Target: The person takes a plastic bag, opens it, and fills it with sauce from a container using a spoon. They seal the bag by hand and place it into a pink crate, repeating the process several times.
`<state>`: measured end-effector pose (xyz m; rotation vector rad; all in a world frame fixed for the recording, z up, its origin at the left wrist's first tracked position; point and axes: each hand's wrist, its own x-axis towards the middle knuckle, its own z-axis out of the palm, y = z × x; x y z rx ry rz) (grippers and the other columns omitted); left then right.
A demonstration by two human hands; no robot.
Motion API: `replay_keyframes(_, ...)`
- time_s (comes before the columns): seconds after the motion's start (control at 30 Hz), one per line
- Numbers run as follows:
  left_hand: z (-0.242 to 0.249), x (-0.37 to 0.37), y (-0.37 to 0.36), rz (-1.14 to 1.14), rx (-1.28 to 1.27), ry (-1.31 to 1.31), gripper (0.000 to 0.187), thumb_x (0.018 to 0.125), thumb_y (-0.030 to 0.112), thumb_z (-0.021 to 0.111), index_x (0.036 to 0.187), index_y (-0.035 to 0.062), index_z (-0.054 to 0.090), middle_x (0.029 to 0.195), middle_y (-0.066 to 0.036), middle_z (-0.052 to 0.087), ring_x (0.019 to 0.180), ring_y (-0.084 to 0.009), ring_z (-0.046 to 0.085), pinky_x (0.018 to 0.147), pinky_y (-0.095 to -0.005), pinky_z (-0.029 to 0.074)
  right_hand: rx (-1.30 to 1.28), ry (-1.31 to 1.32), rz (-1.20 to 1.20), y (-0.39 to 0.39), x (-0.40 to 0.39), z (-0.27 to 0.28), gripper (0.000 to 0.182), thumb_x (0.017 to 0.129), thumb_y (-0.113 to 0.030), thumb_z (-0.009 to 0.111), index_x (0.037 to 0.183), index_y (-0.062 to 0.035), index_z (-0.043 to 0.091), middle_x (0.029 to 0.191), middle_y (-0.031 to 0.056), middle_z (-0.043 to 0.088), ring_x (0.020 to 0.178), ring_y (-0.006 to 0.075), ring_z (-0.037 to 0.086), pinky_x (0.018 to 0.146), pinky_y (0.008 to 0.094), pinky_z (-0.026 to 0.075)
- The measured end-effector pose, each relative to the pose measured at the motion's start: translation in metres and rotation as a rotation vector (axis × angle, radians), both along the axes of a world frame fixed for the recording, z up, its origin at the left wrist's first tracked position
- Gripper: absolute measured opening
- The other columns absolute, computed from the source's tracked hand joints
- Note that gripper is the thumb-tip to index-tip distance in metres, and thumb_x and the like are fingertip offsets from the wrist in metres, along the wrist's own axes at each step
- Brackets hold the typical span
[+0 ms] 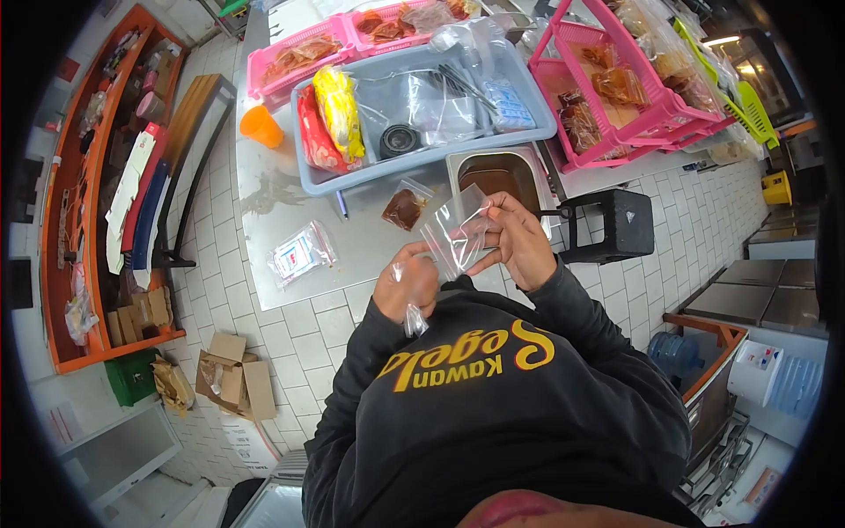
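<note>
A clear, flat zip-top bag (pixel 455 236) is stretched out in front of my chest. My right hand (pixel 521 242) pinches it along its right side, thumb and fingers closed. My left hand (pixel 407 286) is curled at the bag's lower left, slightly blurred, with crumpled clear plastic (pixel 415 319) poking out below the fist. Just beyond the bag, a small bag of brown sauce (pixel 407 207) lies on the metal table (pixel 370 253). A steel pan (pixel 455 165) with brown sauce stands behind my right hand. To the left lies a pack of clear bags (pixel 302 253).
A grey-blue tub (pixel 422 151) holds red and yellow packs, a black round object and plastic. Around it are an orange cup (pixel 260 127), a pen (pixel 341 204) and pink baskets (pixel 616 132) of bagged food. A black stool (pixel 612 224) stands right of the table.
</note>
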<state>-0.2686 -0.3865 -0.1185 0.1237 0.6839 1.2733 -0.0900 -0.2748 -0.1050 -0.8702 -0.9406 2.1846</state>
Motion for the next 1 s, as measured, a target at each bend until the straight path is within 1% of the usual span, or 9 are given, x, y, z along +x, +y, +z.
replay_keyframes(0.13,0.004,0.008,0.014,-0.127,0.056,0.289,0.022,0.090,0.016,0.061,0.104,0.0030,0.051,0.057,0.002,0.041,0.042,-0.0055,0.033,0.039,-0.0213,0.030,-0.079,0.156,0.033,-0.001,0.022,-0.001,0.020,0.095,-0.025,0.044,0.107,-0.0087,0.046,0.104,0.0106,0.058,0.096,0.0248,0.062,0.058,0.0436,0.058)
replay_keyframes(0.17,0.009,0.012,0.016,-0.108,0.051,0.322,0.016,0.086,0.012,0.066,0.093,0.0022,0.056,0.057,0.002,0.045,0.042,-0.0053,0.037,0.040,-0.0212,0.033,-0.061,0.134,0.006,0.001,0.028,-0.001,0.025,0.099,-0.028,0.036,0.109,-0.0068,0.044,0.102,0.0200,0.062,0.089,0.0259,0.065,0.064,0.0380,0.059)
replay_keyframes(0.2,0.009,0.015,0.019,-0.114,0.054,0.324,0.016,0.086,0.012,0.066,0.093,0.0022,0.056,0.057,0.002,0.045,0.042,-0.0053,0.037,0.040,-0.0212,0.033,-0.059,0.136,0.000,0.001,0.032,-0.002,0.025,0.099,-0.028,0.036,0.109,-0.0068,0.044,0.102,0.0200,0.062,0.089,0.0259,0.065,0.064,0.0380,0.059)
replay_keyframes(0.3,0.010,0.027,0.026,-0.018,0.119,0.856,0.018,0.076,0.007,0.076,0.075,0.0036,0.059,0.068,-0.002,0.060,0.050,-0.0059,0.049,0.047,-0.0202,0.039,0.790,-0.391,-0.291,-0.002,0.039,-0.004,0.031,0.093,-0.015,0.054,0.120,-0.0022,0.046,0.105,0.0077,0.061,0.096,0.0170,0.059,0.087,0.0296,0.047)
replay_keyframes(0.4,0.008,0.052,0.034,0.117,0.307,1.172,0.018,0.074,0.007,0.077,0.075,0.0026,0.059,0.069,-0.001,0.060,0.056,-0.0076,0.052,0.053,-0.0209,0.042,0.999,-0.489,-0.095,-0.012,0.052,0.013,0.025,0.086,-0.008,0.063,0.108,0.0002,0.056,0.099,0.0062,0.063,0.091,0.0148,0.060,0.085,0.0270,0.046)
replay_keyframes(0.53,0.008,0.079,0.039,0.139,0.370,1.374,0.019,0.072,0.007,0.078,0.074,0.0014,0.060,0.067,-0.001,0.059,0.061,-0.0063,0.051,0.057,-0.0225,0.042,0.740,-0.423,0.053,-0.013,0.066,0.020,0.018,0.084,-0.012,0.067,0.094,0.0022,0.063,0.092,0.0048,0.064,0.088,0.0130,0.060,0.083,0.0272,0.046)
replay_keyframes(0.77,0.016,0.100,0.046,0.049,0.256,1.066,0.018,0.075,0.008,0.076,0.073,0.0038,0.059,0.068,0.000,0.058,0.060,-0.0082,0.052,0.054,-0.0221,0.041,0.413,-0.220,0.107,-0.002,0.097,0.005,0.021,0.090,-0.018,0.061,0.095,0.0026,0.061,0.088,0.0046,0.063,0.088,0.0119,0.059,0.083,0.0267,0.045)
replay_keyframes(0.93,-0.005,0.108,0.042,-0.131,0.099,0.176,0.022,0.090,0.022,0.061,0.098,0.0028,0.054,0.074,-0.004,0.051,0.054,-0.0081,0.042,0.045,-0.0213,0.035,0.188,0.054,0.268,0.001,0.104,0.001,0.021,0.097,-0.020,0.050,0.105,-0.0016,0.054,0.094,0.0011,0.057,0.090,0.0085,0.055,0.085,0.0254,0.044)
replay_keyframes(1.0,-0.009,0.109,0.040,-0.134,0.065,0.106,0.023,0.092,0.024,0.058,0.099,0.0030,0.053,0.076,-0.004,0.049,0.053,-0.0077,0.038,0.044,-0.0205,0.032,0.024,0.118,0.223,0.002,0.106,0.002,0.018,0.098,-0.020,0.047,0.106,-0.0046,0.051,0.091,-0.0002,0.054,0.086,0.0069,0.053,0.080,0.0246,0.044)
